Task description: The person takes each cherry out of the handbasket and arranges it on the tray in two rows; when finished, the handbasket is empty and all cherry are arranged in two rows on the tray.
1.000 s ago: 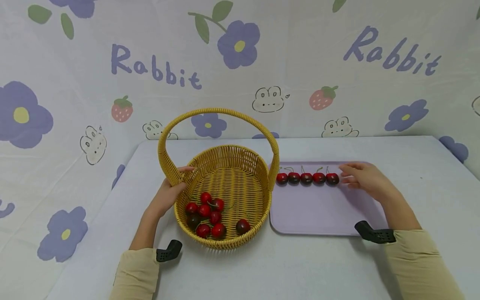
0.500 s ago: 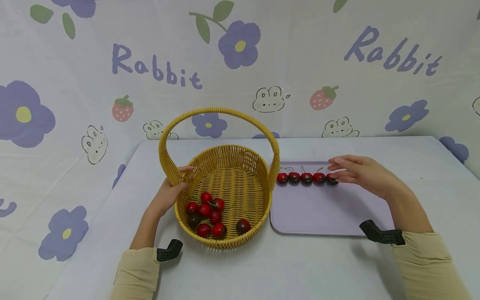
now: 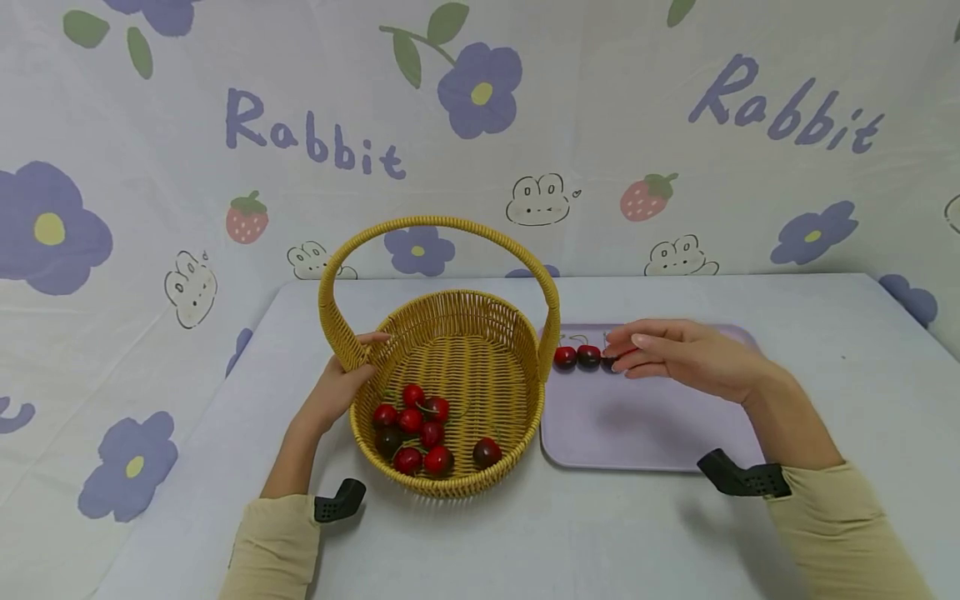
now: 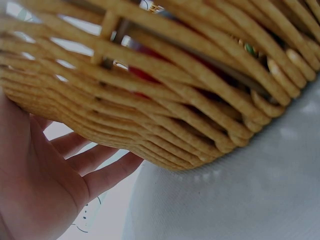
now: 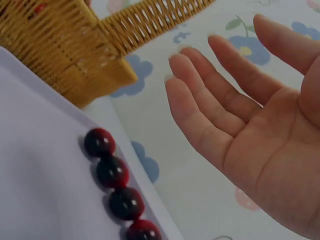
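My left hand [image 3: 341, 387] grips the yellow wicker basket [image 3: 532, 417] at its left rim, by the foot of the handle. In the left wrist view, fingers [image 4: 112, 175] of this hand lie along the outside of the woven wall. Several red and dark cherries [image 3: 411, 421] lie in the lower left of the basket, and one dark cherry [image 3: 487, 452] lies apart from them. My right hand [image 3: 690, 354], fingers extended and holding nothing, is over a row of cherries [image 3: 577, 358] on the lilac tray [image 3: 600, 433]. It hides the row's right end in the head view.
The tray lies right beside the basket on a white-covered table [image 3: 525, 542]. The basket's tall arched handle [image 3: 438, 222] stands upright. Behind the table hangs a patterned cloth [image 3: 585, 100] with flowers and rabbits.
My right hand has moved left along the row from its right end, now covering the rightmost cherries. The left hand, the basket and the cherries have stayed in place.
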The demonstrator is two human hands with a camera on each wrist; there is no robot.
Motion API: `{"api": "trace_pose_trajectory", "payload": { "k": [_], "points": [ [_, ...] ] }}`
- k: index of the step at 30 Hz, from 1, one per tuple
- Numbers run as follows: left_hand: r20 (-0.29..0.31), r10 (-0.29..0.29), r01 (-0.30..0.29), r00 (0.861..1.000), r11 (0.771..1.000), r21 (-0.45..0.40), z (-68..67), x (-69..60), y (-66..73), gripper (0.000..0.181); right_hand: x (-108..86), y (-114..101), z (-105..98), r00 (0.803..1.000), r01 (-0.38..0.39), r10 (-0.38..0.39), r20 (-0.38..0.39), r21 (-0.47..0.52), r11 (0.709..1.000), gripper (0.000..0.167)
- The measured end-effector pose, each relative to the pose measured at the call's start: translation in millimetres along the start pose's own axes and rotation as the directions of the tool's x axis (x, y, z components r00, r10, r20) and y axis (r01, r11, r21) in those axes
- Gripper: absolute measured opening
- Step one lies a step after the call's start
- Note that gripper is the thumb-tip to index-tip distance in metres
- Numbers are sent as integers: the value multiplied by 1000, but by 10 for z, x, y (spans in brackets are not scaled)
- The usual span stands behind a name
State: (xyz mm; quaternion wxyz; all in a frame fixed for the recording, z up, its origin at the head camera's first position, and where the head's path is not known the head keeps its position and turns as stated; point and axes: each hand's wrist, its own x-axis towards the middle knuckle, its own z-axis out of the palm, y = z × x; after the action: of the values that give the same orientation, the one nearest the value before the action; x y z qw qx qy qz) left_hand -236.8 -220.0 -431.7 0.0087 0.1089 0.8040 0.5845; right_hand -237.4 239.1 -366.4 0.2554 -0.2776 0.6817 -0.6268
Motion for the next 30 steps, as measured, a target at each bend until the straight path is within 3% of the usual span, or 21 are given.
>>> {"api": "trace_pose_trajectory", "payload": {
  "k": [8,14,30],
  "points": [
    [-2,-6,6,1000,1000,2,-6,3,4,45,201,-101,267,980,44,-30,196,-68,997,33],
    [-1,-17,17,1000,1000,-3,-3,10,-1,45,350,-151,482,959,64,-35,282,-94,993,33],
    [-1,-14,14,1000,1000,-12,-5,17,-10,46,789,-135,836,925,-11,71,374,-162,987,37]
  ]
}}
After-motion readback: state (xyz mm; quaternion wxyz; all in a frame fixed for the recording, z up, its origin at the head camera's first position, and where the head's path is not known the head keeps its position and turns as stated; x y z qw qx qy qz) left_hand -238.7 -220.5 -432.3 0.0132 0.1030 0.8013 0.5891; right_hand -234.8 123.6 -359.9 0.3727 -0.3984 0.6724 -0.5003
